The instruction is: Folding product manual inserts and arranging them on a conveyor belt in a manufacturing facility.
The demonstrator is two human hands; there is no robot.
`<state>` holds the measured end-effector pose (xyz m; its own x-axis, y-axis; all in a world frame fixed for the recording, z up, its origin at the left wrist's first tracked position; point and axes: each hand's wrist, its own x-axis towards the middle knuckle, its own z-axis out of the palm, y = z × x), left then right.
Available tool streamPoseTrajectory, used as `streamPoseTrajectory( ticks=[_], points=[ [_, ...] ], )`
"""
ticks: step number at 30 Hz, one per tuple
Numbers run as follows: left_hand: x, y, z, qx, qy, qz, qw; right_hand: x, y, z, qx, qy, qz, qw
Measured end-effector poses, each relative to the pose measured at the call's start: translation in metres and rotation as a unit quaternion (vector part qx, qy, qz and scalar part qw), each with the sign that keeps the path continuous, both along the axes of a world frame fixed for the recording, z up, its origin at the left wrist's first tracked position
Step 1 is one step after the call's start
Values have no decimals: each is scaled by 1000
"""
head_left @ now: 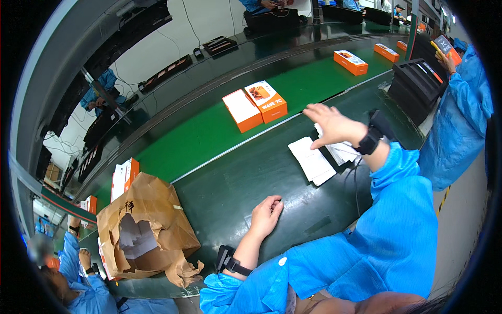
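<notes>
My right hand [334, 125] is stretched out with its fingers apart, holding nothing. It hovers above a stack of white paper booklets [312, 159] and a second pile of white papers [342, 153], partly hidden by the hand and wrist. Just beyond the fingertips, an orange box with a picture on its lid [266, 100] sits on the green belt. Touching that box on its left is another orange box with a plain white top [241, 107]. My left hand [265, 215] rests low over the dark table, its fingers curled in and nothing visible in them.
A torn brown paper bag [172, 230] with white papers inside stands at the left. More orange boxes [350, 63] lie along the green belt [201, 141]. Black trays [415, 86] are stacked at the right, near a co-worker in blue [457, 120]. Another co-worker [78, 277] is at the lower left.
</notes>
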<state>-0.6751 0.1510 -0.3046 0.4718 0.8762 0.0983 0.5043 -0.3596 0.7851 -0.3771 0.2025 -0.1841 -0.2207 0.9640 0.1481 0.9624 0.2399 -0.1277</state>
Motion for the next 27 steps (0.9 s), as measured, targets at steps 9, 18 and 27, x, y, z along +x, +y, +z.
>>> streamPoseTrajectory(
  ticks=[9,18,27],
  points=[
    [5,0,-3,25,-2,-11,1000,96,-47,-66,-129,46,-145,980],
    [0,3,-4,14,-4,-12,1000,78,-38,-63,-125,135,-167,969],
    [67,-9,26,-105,-306,-58,945,125,-10,-127,-99,506,-249,820]
  ],
)
